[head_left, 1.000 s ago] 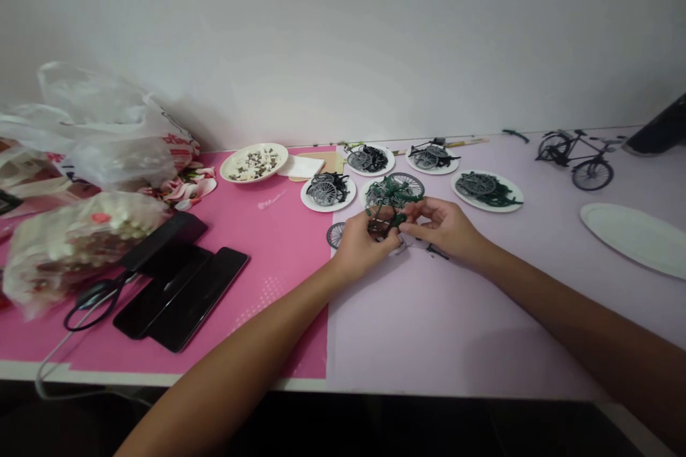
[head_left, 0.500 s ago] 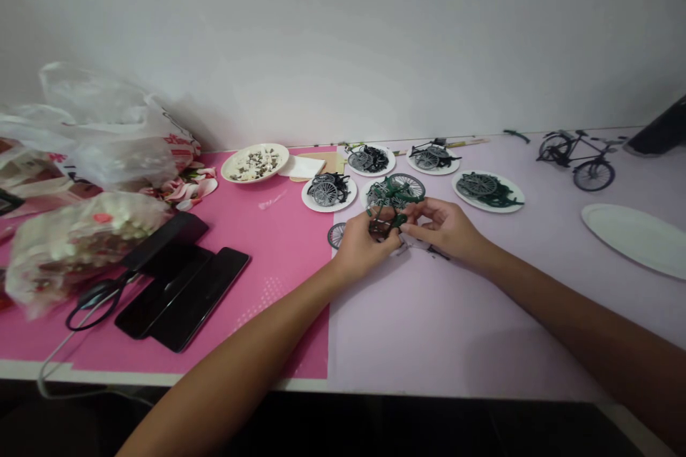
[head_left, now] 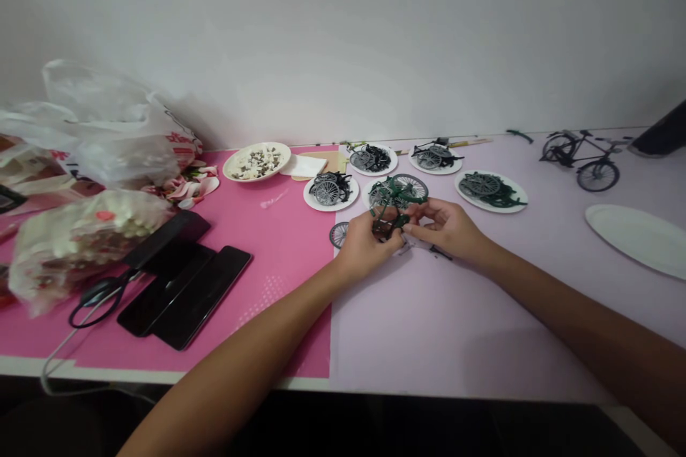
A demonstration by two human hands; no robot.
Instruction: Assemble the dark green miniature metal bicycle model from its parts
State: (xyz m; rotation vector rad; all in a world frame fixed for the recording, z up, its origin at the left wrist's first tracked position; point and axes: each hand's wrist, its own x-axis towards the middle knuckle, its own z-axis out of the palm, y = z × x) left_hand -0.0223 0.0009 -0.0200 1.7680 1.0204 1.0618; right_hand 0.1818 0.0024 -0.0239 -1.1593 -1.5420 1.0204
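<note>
Between my hands is a green model bicycle (head_left: 395,211), partly built, with one spoked wheel at its upper right. My left hand (head_left: 365,241) is closed round its frame from the left. With thumb and fingers pinched, my right hand (head_left: 440,227) grips the bicycle's right side near a small dark green part. Just behind is a white plate (head_left: 367,194) of green and grey parts, partly hidden by the model. A loose grey wheel (head_left: 339,235) lies left of my left hand, and a thin dark piece (head_left: 440,253) lies below my right hand.
Several more plates of bicycle parts, such as this plate (head_left: 491,207), stand behind my hands. A finished dark model bicycle (head_left: 584,158) stands back right, near a white oval plate (head_left: 637,243). To the left are a phone (head_left: 201,298), plastic bags (head_left: 107,136) and a bowl (head_left: 257,178).
The view has shifted slightly. Both hands keep their hold on the green model bicycle, almost still, and more of its frame shows above my left hand.
</note>
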